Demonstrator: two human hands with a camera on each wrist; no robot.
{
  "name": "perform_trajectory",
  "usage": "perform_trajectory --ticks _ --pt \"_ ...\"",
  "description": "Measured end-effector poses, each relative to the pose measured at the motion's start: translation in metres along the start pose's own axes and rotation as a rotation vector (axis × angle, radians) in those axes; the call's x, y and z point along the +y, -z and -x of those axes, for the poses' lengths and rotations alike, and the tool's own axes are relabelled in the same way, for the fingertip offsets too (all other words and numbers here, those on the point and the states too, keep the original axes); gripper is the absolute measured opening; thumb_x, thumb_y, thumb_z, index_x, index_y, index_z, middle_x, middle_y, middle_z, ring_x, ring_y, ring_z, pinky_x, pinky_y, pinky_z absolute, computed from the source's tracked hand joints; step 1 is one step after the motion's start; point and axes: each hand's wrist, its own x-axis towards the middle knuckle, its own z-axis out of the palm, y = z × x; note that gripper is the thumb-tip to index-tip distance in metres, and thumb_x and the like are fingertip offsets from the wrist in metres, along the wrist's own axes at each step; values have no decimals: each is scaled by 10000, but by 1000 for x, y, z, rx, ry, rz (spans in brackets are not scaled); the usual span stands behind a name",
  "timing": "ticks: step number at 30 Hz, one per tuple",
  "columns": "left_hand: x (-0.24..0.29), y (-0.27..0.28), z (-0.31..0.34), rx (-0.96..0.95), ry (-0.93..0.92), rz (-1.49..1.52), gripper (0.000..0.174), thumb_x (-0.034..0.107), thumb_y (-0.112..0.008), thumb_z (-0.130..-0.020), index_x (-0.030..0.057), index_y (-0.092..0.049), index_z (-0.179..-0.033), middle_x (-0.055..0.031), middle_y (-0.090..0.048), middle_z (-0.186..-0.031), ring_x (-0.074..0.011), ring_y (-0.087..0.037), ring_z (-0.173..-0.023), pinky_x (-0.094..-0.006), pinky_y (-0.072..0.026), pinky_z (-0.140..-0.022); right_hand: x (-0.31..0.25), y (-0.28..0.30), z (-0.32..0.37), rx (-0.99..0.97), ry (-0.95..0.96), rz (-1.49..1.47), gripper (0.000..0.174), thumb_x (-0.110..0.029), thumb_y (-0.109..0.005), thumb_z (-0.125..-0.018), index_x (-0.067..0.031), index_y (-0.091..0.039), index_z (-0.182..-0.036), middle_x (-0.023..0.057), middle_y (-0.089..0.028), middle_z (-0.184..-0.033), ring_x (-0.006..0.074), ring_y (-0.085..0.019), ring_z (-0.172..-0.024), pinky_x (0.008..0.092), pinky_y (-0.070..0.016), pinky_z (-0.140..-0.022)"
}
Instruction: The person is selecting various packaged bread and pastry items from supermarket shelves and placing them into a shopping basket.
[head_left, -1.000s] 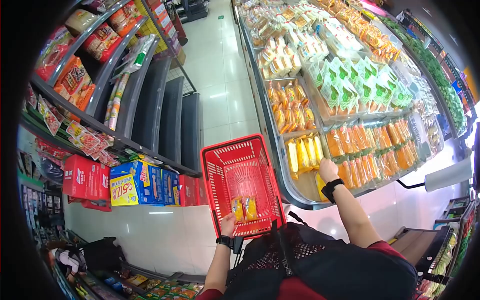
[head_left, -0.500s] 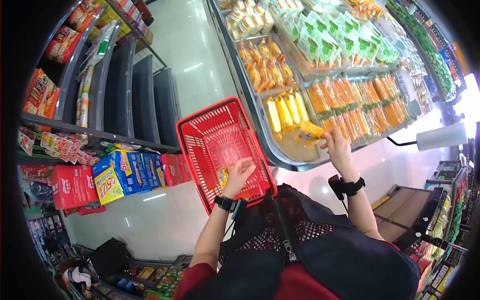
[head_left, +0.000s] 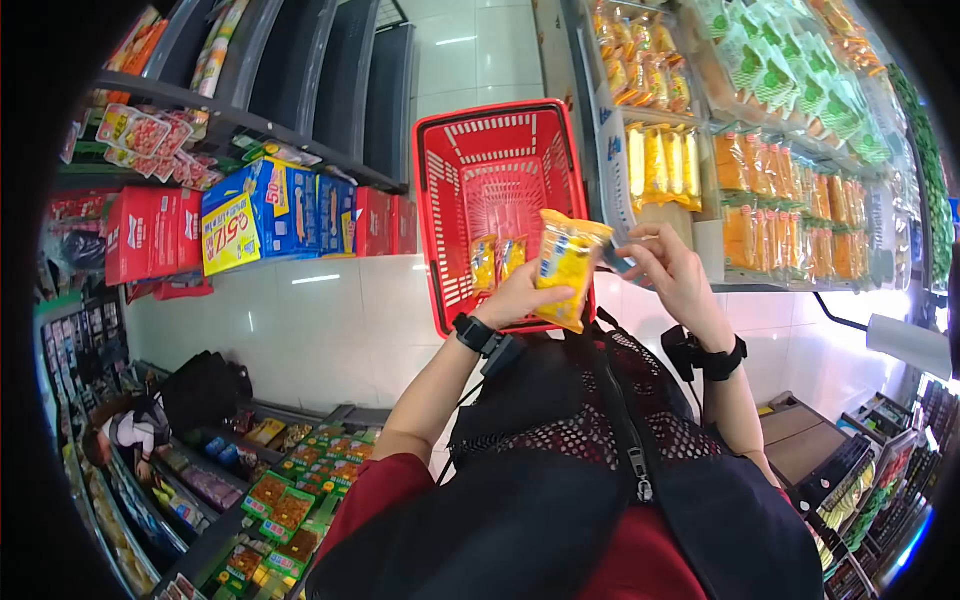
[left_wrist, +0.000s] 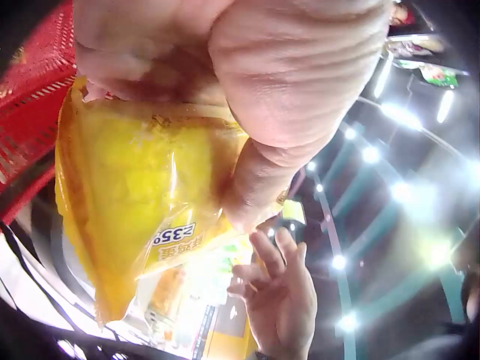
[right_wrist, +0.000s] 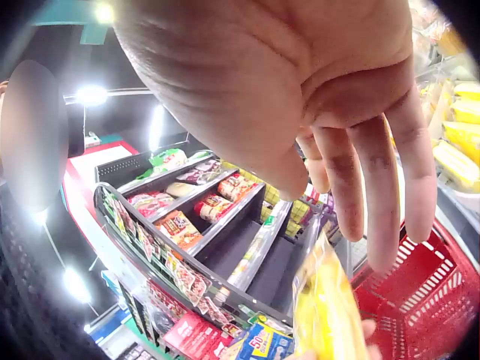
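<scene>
My left hand (head_left: 517, 301) grips a yellow bag of packaged bread (head_left: 568, 268) by its lower side, thumb across the front. The bag stands tilted over the near right edge of a red shopping basket (head_left: 500, 122). In the left wrist view the thumb presses on the clear yellow wrapper (left_wrist: 150, 180). Just right of the bag is my right hand (head_left: 680, 285), its fingers loosely bent with nothing between them. From the right wrist view, its fingers (right_wrist: 373, 187) extend above the bag, apart from it. Two similar yellow packs (head_left: 483, 263) lie inside the basket.
On the right, a display stand holds yellow bread packs (head_left: 665, 162), orange-brown packs (head_left: 790, 240) and green-white bags (head_left: 780, 60). Dark shelves (head_left: 310, 60) stand at left, with blue boxes (head_left: 285, 215) and red boxes (head_left: 155, 235) below. A person (head_left: 135, 430) is at lower left.
My right hand reached into the display, picked up a yellow bread pack and drew it back. The pack is now in my left hand; the right has released it. The view has turned.
</scene>
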Motion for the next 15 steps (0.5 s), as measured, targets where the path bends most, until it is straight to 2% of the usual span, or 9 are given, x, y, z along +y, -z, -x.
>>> perform_trajectory --ticks 1,2,3,7,9,12,13,15 --pt "-14 13 7 39 42 88 393 166 -657 -834 24 -513 -1170 -40 -611 -1058 -129 -594 -949 -280 -475 -840 6 -1 3 -12 -4 -5 182 -105 -503 -911 12 -492 -1049 134 -669 -871 169 -655 -718 263 -498 -623" --pt "-25 25 10 170 58 113 342 142 -625 -854 13 -517 -1152 -72 -619 -1053 -174 -626 -916 -320 -508 -821 11 1 7 16 -22 26 202 -106 -511 -907 5 -493 -1075 136 -668 -870 171 -653 -724 266 -499 -634" --pt "-33 39 13 280 132 138 341 139 -622 -854 3 -514 -1147 -82 -626 -1030 -184 -635 -893 -321 -517 -811 15 4 10 44 -40 57 224 -107 -519 -904 -1 -494 -1100 139 -668 -870 174 -652 -731 268 -499 -644" --pt "-100 110 -5 593 162 197 340 124 -639 -837 -4 -520 -1128 -98 -626 -1032 -208 -640 -889 -336 -535 -771 37 12 24 46 -123 70 228 -104 -533 -895 10 -518 -1092 123 -657 -836 168 -646 -728 263 -498 -668" --pt "-136 136 -25 606 183 250 352 120 -659 -817 -3 -527 -1119 -106 -626 -1036 -227 -641 -889 -349 -539 -754 43 14 35 37 -172 96 223 -99 -534 -892 13 -525 -1085 118 -652 -835 163 -641 -734 263 -496 -673" --pt "-163 149 -58 713 278 245 358 75 -721 -727 -19 -580 -1043 -94 -651 -929 -227 -648 -775 -345 -533 -678 49 17 50 55 -240 95 220 -92 -538 -887 16 -533 -1079 112 -645 -839 153 -632 -745 261 -491 -678" --pt "-178 158 -70 696 281 241 358 75 -721 -727 -19 -580 -1043 -94 -651 -929 -227 -648 -775 -345 -533 -678 52 18 56 72 -261 70 222 -90 -540 -885 16 -534 -1080 112 -643 -844 148 -628 -751 259 -489 -679" --pt "-230 177 -98 631 261 -79 335 79 -737 -706 -15 -605 -999 -89 -659 -883 -211 -647 -740 -349 -527 -637 59 23 69 95 -303 82 232 -90 -544 -884 13 -530 -1091 103 -642 -840 138 -621 -753 257 -486 -681"
